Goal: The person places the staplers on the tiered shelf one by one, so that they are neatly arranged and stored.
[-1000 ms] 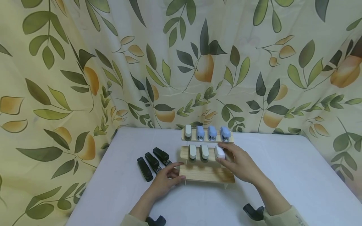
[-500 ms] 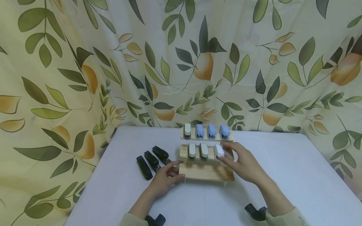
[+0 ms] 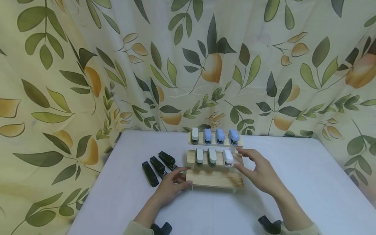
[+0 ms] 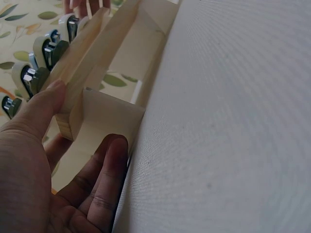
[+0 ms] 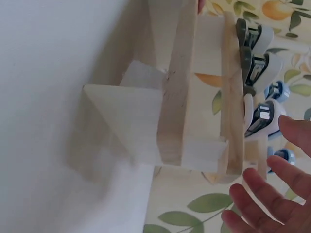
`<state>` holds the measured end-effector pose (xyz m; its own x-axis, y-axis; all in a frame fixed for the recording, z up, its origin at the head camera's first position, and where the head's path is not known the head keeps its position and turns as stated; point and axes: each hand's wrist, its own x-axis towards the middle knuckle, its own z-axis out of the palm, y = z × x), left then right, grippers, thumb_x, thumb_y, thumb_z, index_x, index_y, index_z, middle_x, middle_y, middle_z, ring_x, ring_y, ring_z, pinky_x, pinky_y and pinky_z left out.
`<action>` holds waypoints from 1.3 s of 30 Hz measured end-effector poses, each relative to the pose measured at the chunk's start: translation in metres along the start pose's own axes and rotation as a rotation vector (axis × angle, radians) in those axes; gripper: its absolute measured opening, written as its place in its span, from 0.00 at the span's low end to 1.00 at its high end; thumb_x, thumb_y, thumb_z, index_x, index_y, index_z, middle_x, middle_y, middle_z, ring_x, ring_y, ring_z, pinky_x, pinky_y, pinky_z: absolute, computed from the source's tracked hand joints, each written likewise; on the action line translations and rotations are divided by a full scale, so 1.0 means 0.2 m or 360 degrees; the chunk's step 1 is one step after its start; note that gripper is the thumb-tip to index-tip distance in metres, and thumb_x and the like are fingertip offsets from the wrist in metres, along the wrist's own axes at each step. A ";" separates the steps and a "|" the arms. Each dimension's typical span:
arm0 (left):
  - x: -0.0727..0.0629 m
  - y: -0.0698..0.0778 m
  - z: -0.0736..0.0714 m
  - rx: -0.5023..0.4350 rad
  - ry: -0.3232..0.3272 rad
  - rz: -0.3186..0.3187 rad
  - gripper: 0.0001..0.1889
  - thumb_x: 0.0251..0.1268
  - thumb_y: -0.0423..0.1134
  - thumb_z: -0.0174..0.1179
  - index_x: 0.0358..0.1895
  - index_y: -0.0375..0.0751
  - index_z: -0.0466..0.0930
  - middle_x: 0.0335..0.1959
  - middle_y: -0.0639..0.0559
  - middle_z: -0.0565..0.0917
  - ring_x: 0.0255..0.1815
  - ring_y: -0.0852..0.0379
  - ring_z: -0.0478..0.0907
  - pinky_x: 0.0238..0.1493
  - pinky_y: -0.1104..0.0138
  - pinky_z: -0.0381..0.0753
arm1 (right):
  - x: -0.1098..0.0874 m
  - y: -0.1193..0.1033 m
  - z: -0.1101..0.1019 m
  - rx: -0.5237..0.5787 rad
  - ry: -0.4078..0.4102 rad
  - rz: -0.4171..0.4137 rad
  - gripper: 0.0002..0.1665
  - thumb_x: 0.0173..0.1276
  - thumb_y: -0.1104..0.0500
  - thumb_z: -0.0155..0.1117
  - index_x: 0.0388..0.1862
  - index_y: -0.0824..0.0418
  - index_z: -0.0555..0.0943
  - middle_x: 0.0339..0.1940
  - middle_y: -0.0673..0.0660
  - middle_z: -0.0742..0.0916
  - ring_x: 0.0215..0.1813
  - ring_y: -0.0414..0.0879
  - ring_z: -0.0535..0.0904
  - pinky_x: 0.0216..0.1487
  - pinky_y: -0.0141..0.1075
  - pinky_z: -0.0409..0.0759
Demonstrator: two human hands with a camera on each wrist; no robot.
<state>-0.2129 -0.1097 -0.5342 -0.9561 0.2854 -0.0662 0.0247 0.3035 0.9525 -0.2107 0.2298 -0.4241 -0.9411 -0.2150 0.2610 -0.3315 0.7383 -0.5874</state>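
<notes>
A three-tier wooden display rack stands on the table. My left hand grips the left end of its bottom tier, the thumb pressed on the wood in the left wrist view. On the middle tier, a white stapler sits at the right of two pale grey-green staplers. Just right of the white stapler is my right hand, fingers spread and holding nothing; the right wrist view has the thumb close to that stapler. Across the top tier stand one pale stapler and three blue staplers.
Three black staplers lie slanted on the white-covered table, left of the rack and beyond my left hand. Behind the table hangs a leaf-and-fruit patterned curtain. Each wrist carries a black camera mount.
My right hand has let go of the white stapler and drawn back to the right. The stapler stays on the middle tier. My left hand keeps its hold on the rack.
</notes>
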 end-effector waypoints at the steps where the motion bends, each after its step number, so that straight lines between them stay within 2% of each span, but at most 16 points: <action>1: 0.00 0.00 0.00 -0.0001 -0.0001 -0.0001 0.30 0.64 0.55 0.72 0.69 0.66 0.75 0.50 0.52 0.86 0.45 0.60 0.85 0.43 0.68 0.83 | 0.00 0.01 0.00 0.0001 0.0006 0.0001 0.34 0.73 0.46 0.70 0.73 0.56 0.74 0.69 0.61 0.80 0.68 0.62 0.76 0.63 0.66 0.74; 5: 0.00 0.00 0.00 -0.0006 -0.0003 -0.0009 0.30 0.63 0.56 0.72 0.69 0.67 0.75 0.50 0.54 0.85 0.45 0.59 0.85 0.44 0.67 0.84 | -0.02 0.03 -0.01 0.0022 0.0039 0.0025 0.34 0.72 0.48 0.71 0.73 0.57 0.74 0.68 0.62 0.81 0.67 0.63 0.77 0.62 0.67 0.75; 9: 0.00 -0.01 0.00 -0.0014 -0.0005 -0.0007 0.30 0.64 0.55 0.72 0.69 0.67 0.75 0.50 0.54 0.85 0.46 0.58 0.85 0.44 0.67 0.84 | -0.04 0.06 -0.01 0.0031 0.0045 0.0082 0.36 0.72 0.47 0.71 0.73 0.59 0.73 0.67 0.64 0.81 0.67 0.64 0.77 0.65 0.66 0.74; 13: 0.00 -0.01 0.00 -0.0016 -0.0001 -0.0006 0.30 0.64 0.55 0.72 0.69 0.67 0.76 0.50 0.53 0.86 0.46 0.58 0.85 0.43 0.66 0.84 | -0.05 0.08 0.01 0.0044 0.0009 0.0158 0.39 0.73 0.45 0.70 0.75 0.61 0.70 0.69 0.66 0.79 0.68 0.65 0.76 0.69 0.64 0.73; 19: 0.00 0.00 0.00 -0.0017 -0.0001 -0.0011 0.30 0.64 0.54 0.72 0.69 0.65 0.75 0.50 0.51 0.85 0.46 0.59 0.85 0.43 0.67 0.84 | -0.07 0.12 0.02 0.0090 -0.0036 0.0216 0.38 0.74 0.47 0.69 0.74 0.63 0.69 0.69 0.68 0.79 0.69 0.66 0.76 0.70 0.63 0.72; 22: 0.00 0.00 -0.01 -0.0017 -0.0002 -0.0019 0.30 0.64 0.54 0.72 0.69 0.65 0.76 0.50 0.51 0.85 0.45 0.59 0.85 0.43 0.67 0.84 | -0.07 0.15 0.03 0.0134 -0.0081 0.0257 0.39 0.74 0.44 0.68 0.74 0.63 0.69 0.70 0.67 0.79 0.69 0.67 0.76 0.70 0.64 0.72; 28: 0.00 0.00 -0.01 -0.0008 -0.0003 -0.0027 0.30 0.64 0.56 0.72 0.69 0.67 0.75 0.50 0.52 0.85 0.45 0.60 0.85 0.43 0.68 0.84 | -0.10 0.20 0.06 0.0290 -0.0180 0.0292 0.36 0.74 0.43 0.67 0.73 0.59 0.70 0.69 0.65 0.79 0.69 0.67 0.77 0.67 0.66 0.74; 39: 0.01 0.00 -0.01 -0.0006 -0.0011 -0.0017 0.30 0.65 0.54 0.72 0.70 0.64 0.75 0.51 0.50 0.85 0.45 0.60 0.85 0.43 0.68 0.84 | -0.11 0.26 0.12 0.0428 -0.0305 0.0321 0.33 0.72 0.45 0.69 0.69 0.57 0.72 0.65 0.65 0.83 0.65 0.67 0.80 0.61 0.60 0.81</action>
<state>-0.2145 -0.1111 -0.5342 -0.9543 0.2883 -0.0785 0.0132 0.3032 0.9528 -0.2092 0.2577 -0.4793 -0.9761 -0.2170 -0.0129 -0.1204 0.5893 -0.7989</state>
